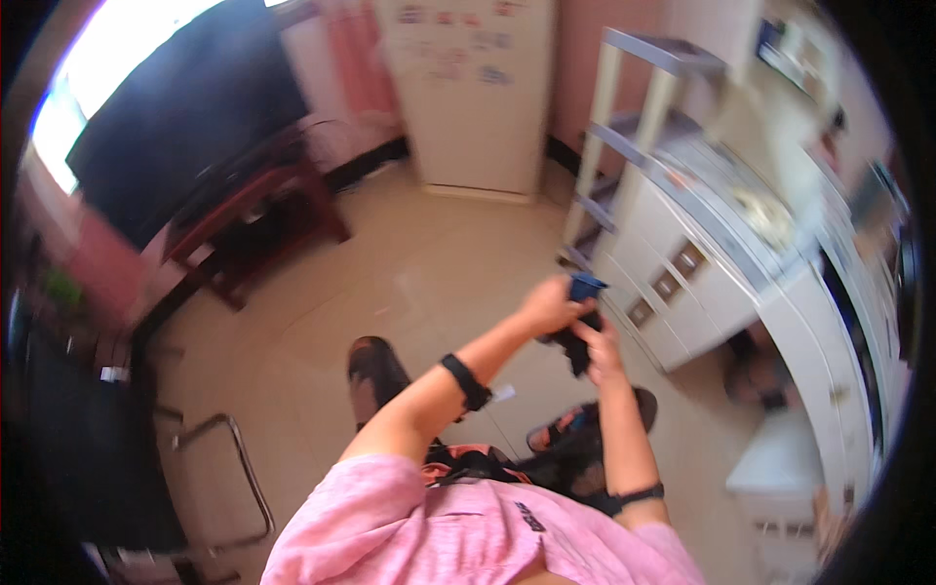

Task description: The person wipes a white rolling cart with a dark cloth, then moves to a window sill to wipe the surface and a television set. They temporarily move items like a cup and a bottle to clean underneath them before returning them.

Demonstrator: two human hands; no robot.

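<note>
Out in front of my body, both hands hold a small dark bundle (586,286), blue at the top and black below, soft-looking; blur hides its exact kind. My left hand (553,307) closes on its upper left side. Lower down, on the right side, my right hand (601,349) has its fingers wrapped round it. The black part hangs between and below the hands. A black band (465,382) circles my left forearm, and another band (639,495) sits on the right one.
Right of my hands stands a white dressing table with drawers (663,263), beside a grey-and-white shelf rack (624,141). A white stool (777,453) is at lower right. A white fridge (478,107) is ahead. A large television (195,117) on a red stand and a metal-framed chair (255,478) are left.
</note>
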